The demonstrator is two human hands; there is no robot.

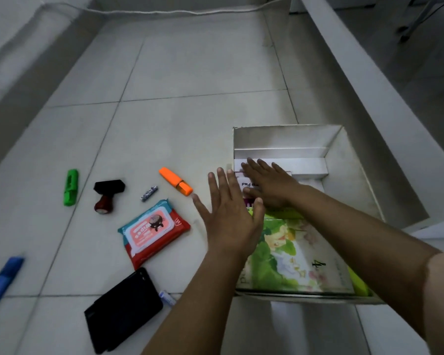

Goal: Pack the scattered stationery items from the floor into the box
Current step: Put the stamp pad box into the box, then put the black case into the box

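A white cardboard box point(351, 160) stands on the floor at the right, holding a green illustrated book point(290, 254) and a white stamp pad pack point(248, 184). My right hand point(267, 185) lies flat, fingers straight, on the stamp pad pack inside the box. My left hand point(228, 216) hovers open with spread fingers over the box's left edge. Left of the box lie an orange highlighter point(176, 181), a small battery point(149, 193), a wet wipes pack point(154, 230), a black rubber stamp point(107, 193), a green highlighter point(71, 187), a blue marker point(3, 283) and a black wallet point(123, 311).
A small white-blue tube point(167, 297) peeks out beside the wallet. A white cable point(164, 12) runs along the far wall. A white furniture panel point(369, 73) slants along the right of the box. Pale floor tiles stretch beyond the items.
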